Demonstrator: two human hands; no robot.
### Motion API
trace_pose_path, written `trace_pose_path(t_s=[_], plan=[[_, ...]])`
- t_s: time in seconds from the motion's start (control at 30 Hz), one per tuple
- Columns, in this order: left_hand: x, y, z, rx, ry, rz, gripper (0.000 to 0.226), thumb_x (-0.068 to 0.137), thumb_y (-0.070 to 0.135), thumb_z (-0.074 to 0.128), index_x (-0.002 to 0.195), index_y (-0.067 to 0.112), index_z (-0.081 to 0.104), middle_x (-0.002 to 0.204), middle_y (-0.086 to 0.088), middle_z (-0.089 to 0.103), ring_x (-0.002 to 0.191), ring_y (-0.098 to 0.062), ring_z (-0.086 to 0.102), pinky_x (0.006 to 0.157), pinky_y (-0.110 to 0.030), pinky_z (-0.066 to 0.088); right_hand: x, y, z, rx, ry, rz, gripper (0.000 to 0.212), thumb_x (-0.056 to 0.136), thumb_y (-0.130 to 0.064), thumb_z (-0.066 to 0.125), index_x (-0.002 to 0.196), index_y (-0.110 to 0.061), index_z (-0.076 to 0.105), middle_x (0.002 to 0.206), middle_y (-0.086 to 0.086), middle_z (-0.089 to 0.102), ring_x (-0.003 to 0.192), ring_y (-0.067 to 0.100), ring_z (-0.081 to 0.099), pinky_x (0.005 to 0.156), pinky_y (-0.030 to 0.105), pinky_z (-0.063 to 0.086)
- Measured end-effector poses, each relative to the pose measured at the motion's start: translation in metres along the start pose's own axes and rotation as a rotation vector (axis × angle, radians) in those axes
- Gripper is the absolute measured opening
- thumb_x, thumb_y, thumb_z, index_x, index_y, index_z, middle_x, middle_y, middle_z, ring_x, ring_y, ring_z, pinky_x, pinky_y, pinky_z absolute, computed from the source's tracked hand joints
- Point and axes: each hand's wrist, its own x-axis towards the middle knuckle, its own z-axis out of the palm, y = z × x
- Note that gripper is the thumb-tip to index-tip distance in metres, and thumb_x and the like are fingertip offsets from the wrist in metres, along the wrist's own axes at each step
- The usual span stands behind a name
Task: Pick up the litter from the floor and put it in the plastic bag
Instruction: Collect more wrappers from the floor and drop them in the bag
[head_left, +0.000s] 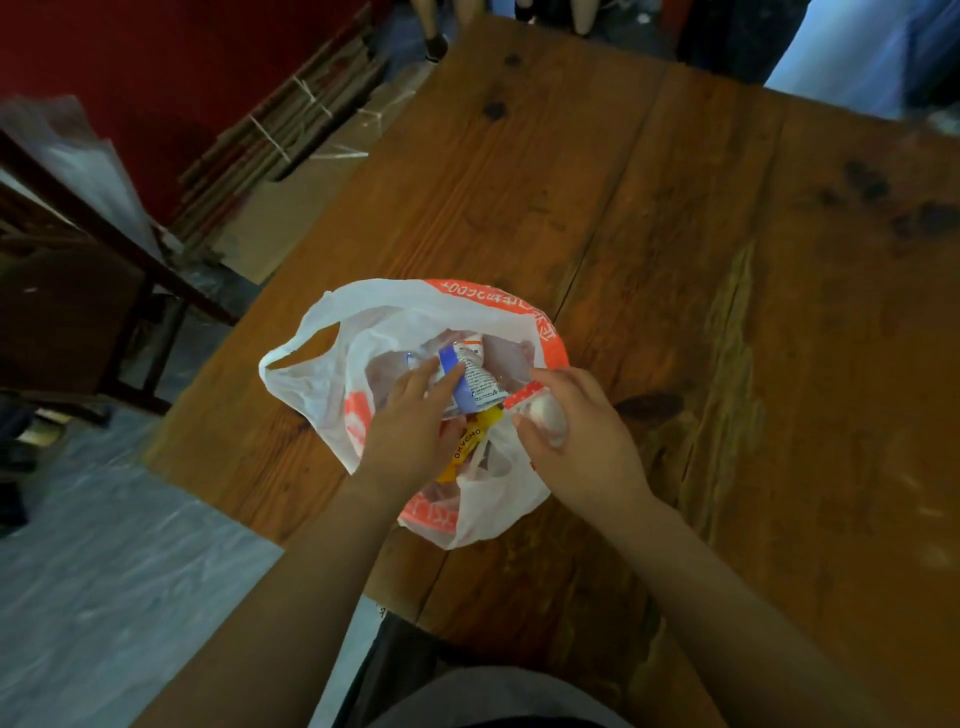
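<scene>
- My left hand (410, 431) is over the mouth of the white plastic bag with orange print (311, 384), fingers and thumb pinched on a crumpled white wrapper with a blue stripe and small black print (475, 382).
- That wrapper sits just inside the bag's opening, above the rest of the contents.
- My right hand (576, 441) is curled tight round a bunched piece of the bag's rim, on the side nearer me, holding the mouth apart.
- My two hands are close, with only the opening between them.
- A yellow wrapper with dark lettering (470, 441) lies in the bag, partly under my left hand.
- The bag rests on a brown wooden plank table (675, 234), near its left edge.
- A pale grey floor (104, 571) shows left of the table, and a dark wooden frame (78, 270) stands there.
</scene>
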Motion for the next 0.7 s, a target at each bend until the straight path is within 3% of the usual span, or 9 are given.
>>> trace_pose_path(t_s=[0.3, 0.57, 0.7], plan=[[-0.04, 0.0, -0.01, 0.173, 0.026, -0.188, 0.069, 0.088, 0.051, 0.046, 0.146, 0.029, 0.016, 0.155, -0.004, 0.021, 0.142, -0.027, 0.018, 0.108, -0.048, 0.03, 0.042, -0.016, 0.024, 0.024, -0.045, -0.232, 0.048, 0.086, -0.04, 0.056, 0.128, -0.02, 0.044, 0.137, 0.003, 0.045, 0.125, 0.02, 0.043, 0.087, 0.031, 0.051], [-0.07, -0.009, -0.005, 0.039, 0.106, -0.309, 0.062, 0.089, 0.055, 0.036, 0.145, 0.033, 0.02, 0.156, -0.003, 0.02, 0.143, -0.027, 0.017, 0.109, -0.053, 0.025, 0.035, -0.016, 0.035, -0.115, -0.138, -0.264, 0.056, 0.087, -0.047, 0.051, 0.134, -0.019, 0.038, 0.146, 0.007, 0.035, 0.135, 0.023, 0.029, 0.099, 0.045, 0.045], [-0.102, -0.023, -0.012, -0.084, 0.161, -0.398, 0.071, 0.079, 0.067, 0.024, 0.141, 0.034, 0.03, 0.15, -0.004, 0.033, 0.138, -0.03, 0.028, 0.106, -0.057, 0.031, 0.011, -0.037, 0.034, -0.144, -0.202, -0.341, 0.057, 0.087, -0.05, 0.047, 0.135, -0.019, 0.037, 0.146, 0.006, 0.035, 0.134, 0.022, 0.03, 0.097, 0.035, 0.045]])
